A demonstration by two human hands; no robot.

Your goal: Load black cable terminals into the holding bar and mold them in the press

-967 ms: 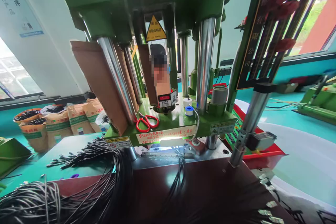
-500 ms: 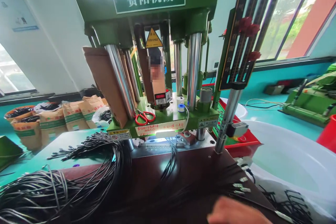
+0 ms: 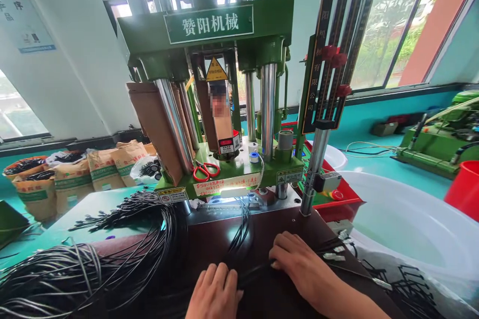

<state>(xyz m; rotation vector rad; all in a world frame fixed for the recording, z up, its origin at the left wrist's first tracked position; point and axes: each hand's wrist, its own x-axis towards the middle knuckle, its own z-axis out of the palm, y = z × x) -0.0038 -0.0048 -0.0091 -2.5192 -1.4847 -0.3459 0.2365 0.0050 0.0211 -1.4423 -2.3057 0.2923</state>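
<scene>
L hand (image 3: 215,291): resting low over the tabletop, back up, fingers bent; can't tell if it's gripping anything.
R hand (image 3: 299,265): sitting btwn 2 & 3 o'clock of L hand, fingers curling down onto dark cable strands (image 3: 258,272); can't tell if it's gripping them.
Strands' spot: lying on brown tabletop (image 3: 207,244) btwn both hands, touching R fingertips (too dim to count).
Wht connectors (image 3: 334,256): lying btwn 2 & 3 o'clock of R hand, nr tabletop edge.
Short blk bundle (image 3: 241,229): coming out under green press (image 3: 145,30), approx. 1 o'clock of L hand.
Big cable heap (image 3: 48,274): spreading at 9 o'clock of L hand.
Red-handled scissors (image 3: 207,171): lying on press bed, 12 o'clock of L hand.
Blue-wht spool (image 3: 254,158): sitting on same bed, 11 o'clock of R hand.
Red ctrl box (image 3: 348,203): standing approx. 1 o'clock of R hand.
Wht tub (image 3: 396,224): standing approx. 2 o'clock of R hand.
</scene>
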